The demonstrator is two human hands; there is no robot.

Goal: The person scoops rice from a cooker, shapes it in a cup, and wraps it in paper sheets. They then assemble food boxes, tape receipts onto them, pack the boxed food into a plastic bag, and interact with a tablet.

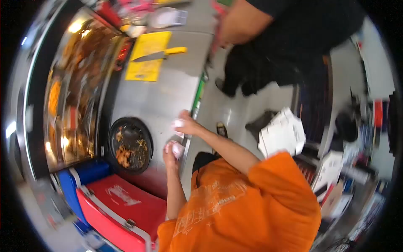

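My left hand [170, 154] is closed around a crumpled pinkish-white thing [177, 149], too blurred to identify. Just above it in the view, my right hand [189, 125] has its fingers round a small whitish thing [179, 122], also unclear. Both hands are apart, near the edge of a metal counter [168, 90]. Beside them on the counter lies a round black pan [136, 136] with brown food pieces and crumbs. Farther along, a knife [151, 56] with a yellow handle rests across a yellow cutting board [147, 73].
A lit glass display case [77, 92] stands along the left. A red bag [126, 201] with pale straps is below the pan. Another person in black [277, 46] stands at the upper right. A white cardboard piece [283, 134] is right of the hands.
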